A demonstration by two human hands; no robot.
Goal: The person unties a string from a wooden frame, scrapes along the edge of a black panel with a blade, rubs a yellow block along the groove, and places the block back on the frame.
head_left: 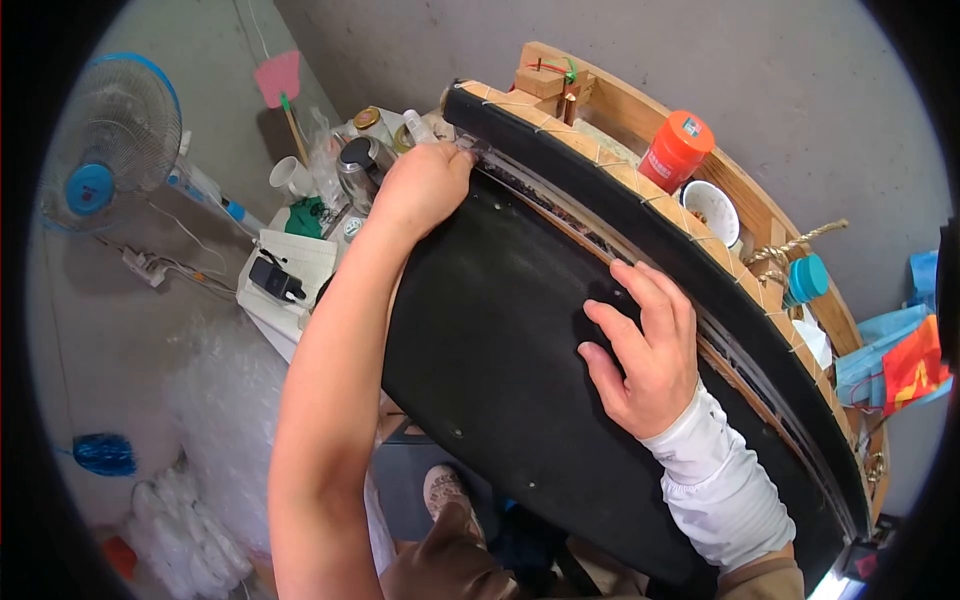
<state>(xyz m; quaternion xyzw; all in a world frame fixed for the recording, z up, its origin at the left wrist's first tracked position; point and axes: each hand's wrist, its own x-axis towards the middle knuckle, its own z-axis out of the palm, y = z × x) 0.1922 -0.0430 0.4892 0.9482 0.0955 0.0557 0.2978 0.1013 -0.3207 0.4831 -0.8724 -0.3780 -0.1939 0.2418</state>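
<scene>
Left forearm (340, 350) crosses the black board (480, 330) — left hand (425, 185) curled narrow at its far edge, can't tell what's held — right hand (655, 375), fingers wide, near same edge.

So the left hand (428, 190) is pinching at the far end of the long slot strip (570, 222), right by the padded black edge (620, 195). Right hand's (648, 350) fingertips rest near the strip, over the black board (480, 320), an orange-lidded jar (677, 150) beyond.
</scene>
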